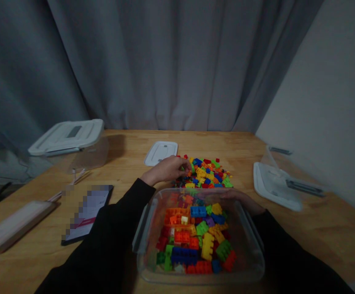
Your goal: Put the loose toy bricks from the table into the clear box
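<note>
A heap of small coloured toy building bricks [206, 171] lies on the table beyond a clear plastic box [200, 277]. My left hand [171, 168] is at the heap's left edge, its fingers curled in among the bricks. Whatever is between those fingertips is too small to make out. Behind the box's far right corner is my right hand [241, 199], close to the heap's near edge. Its fingers are blurred by the box wall, so their grip cannot be judged. Larger bricks, such as a dark blue brick [184, 255] and a yellow brick [207, 246], lie loose inside the lidless box.
A white lid [161, 153] lies behind my left hand. At the back left stands a lidded clear box [70, 136]. A tablet [88, 214] and a pale, long case [14, 226] lie at left. Another clear box [296, 175] rests by a white lid [261, 179] at right.
</note>
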